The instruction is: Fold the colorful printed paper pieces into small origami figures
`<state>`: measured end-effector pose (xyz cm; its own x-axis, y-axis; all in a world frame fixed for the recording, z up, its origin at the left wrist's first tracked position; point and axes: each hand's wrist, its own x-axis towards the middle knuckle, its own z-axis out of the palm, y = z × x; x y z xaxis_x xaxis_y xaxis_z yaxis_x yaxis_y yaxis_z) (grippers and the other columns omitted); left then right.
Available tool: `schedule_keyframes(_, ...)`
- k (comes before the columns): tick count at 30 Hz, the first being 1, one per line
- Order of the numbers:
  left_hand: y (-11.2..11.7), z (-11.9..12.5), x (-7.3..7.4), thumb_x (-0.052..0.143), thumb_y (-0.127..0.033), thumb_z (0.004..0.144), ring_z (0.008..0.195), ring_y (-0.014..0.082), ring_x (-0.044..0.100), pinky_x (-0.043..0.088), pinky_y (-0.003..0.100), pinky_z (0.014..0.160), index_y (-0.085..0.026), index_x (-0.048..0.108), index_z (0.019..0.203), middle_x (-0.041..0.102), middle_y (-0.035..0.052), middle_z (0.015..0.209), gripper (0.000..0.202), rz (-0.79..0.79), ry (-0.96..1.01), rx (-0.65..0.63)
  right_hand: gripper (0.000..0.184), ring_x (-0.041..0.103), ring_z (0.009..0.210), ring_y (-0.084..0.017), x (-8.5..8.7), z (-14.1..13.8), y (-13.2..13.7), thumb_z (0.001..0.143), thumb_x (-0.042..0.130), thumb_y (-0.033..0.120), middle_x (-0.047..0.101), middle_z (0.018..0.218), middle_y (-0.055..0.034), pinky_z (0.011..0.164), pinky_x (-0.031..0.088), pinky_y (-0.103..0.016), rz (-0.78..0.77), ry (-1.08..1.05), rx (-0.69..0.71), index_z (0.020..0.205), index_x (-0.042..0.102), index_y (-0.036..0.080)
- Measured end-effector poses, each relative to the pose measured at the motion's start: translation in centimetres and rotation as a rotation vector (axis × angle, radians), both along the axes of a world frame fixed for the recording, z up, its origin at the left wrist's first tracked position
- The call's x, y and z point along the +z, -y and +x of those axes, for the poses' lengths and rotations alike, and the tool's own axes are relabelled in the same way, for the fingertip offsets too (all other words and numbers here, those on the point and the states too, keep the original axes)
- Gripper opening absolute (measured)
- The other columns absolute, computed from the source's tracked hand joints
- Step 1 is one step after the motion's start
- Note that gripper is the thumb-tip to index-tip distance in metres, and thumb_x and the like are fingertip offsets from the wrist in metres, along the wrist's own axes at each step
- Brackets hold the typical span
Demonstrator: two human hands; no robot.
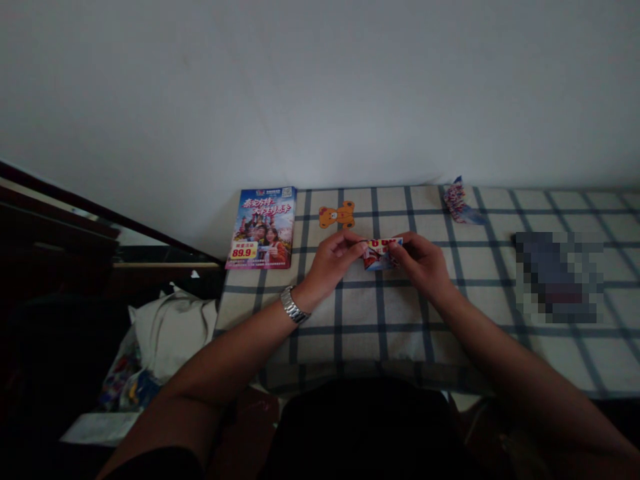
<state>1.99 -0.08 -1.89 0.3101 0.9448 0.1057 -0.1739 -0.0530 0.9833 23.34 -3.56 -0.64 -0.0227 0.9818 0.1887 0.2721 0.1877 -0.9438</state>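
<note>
Between both hands is a small folded printed paper (379, 260) with red characters on yellow and a blue picture. My left hand (337, 257), with a metal watch on its wrist, pinches the paper's left side between thumb and fingers. On the right side, my right hand (423, 260) grips it with the thumb on top. Both hands are just above the checked cloth. To the left lies a stack of printed flyers (263, 230) with a colourful picture and a price label. A folded paper shape (460, 200) of similar print stands toward the back right.
A checked tablecloth (350, 343) with a printed bear (337, 215) covers the table, which meets a white wall (320, 87). At right lies a dark pixelated object (555, 277). A pale bag (175, 327) sits below the table's left edge.
</note>
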Motion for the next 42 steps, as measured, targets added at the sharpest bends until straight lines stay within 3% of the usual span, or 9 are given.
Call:
schedule_keyframes(8, 0.3, -0.1, 0.6, 0.078, -0.047, 0.092, 0.091, 0.0165, 0.069, 0.059, 0.03, 0.087, -0.019, 0.068, 0.099, 0.072, 0.0034, 0.098, 0.031, 0.019, -0.022, 0.019, 0.033, 0.061, 0.069, -0.02, -0.1, 0.0, 0.0, 0.097, 0.067, 0.058, 0.069, 0.078, -0.0024, 0.06, 0.049, -0.033, 0.014, 0.025, 0.005, 0.091, 0.071, 0.026)
schedule_keyframes(15, 0.4, -0.2, 1.3, 0.077, -0.051, 0.093, 0.094, 0.0167, 0.069, 0.058, 0.029, 0.087, -0.019, 0.067, 0.104, 0.07, 0.0054, 0.102, 0.035, 0.165, -0.117, -0.024, 0.034, 0.058, 0.065, -0.018, 0.1, -0.1, 0.1, 0.098, 0.067, 0.057, 0.066, 0.073, -0.0012, 0.058, 0.045, -0.031, -0.012, 0.02, -0.007, 0.089, 0.072, 0.025)
schedule_keyframes(20, 0.2, -0.1, 1.0, 0.077, -0.043, 0.095, 0.087, 0.0142, 0.069, 0.057, 0.026, 0.081, -0.018, 0.067, 0.099, 0.071, 0.0037, 0.096, 0.027, 0.177, -0.083, -0.009, 0.032, 0.058, 0.065, -0.017, 0.2, -0.2, 0.2, 0.099, 0.067, 0.054, 0.067, 0.074, -0.0011, 0.059, 0.045, -0.03, 0.001, 0.031, 0.023, 0.09, 0.073, 0.024)
schedule_keyframes(30, 0.0, 0.0, 0.5, 0.08, -0.046, 0.092, 0.081, 0.0131, 0.066, 0.054, 0.023, 0.073, -0.018, 0.068, 0.096, 0.07, 0.002, 0.089, 0.03, 0.184, -0.088, 0.011, 0.035, 0.057, 0.064, -0.016, 0.3, -0.4, 0.2, 0.098, 0.067, 0.056, 0.066, 0.073, -0.0013, 0.058, 0.044, -0.029, -0.027, 0.038, 0.028, 0.087, 0.071, 0.023)
schedule_keyframes(42, 0.0, -0.1, 0.6, 0.079, -0.044, 0.093, 0.08, 0.013, 0.066, 0.053, 0.023, 0.073, -0.017, 0.069, 0.095, 0.07, 0.0024, 0.088, 0.028, 0.194, -0.102, 0.009, 0.036, 0.056, 0.062, -0.015, 0.1, -0.4, 0.0, 0.097, 0.067, 0.056, 0.064, 0.07, -0.0008, 0.056, 0.042, -0.029, -0.066, 0.029, 0.034, 0.085, 0.07, 0.022)
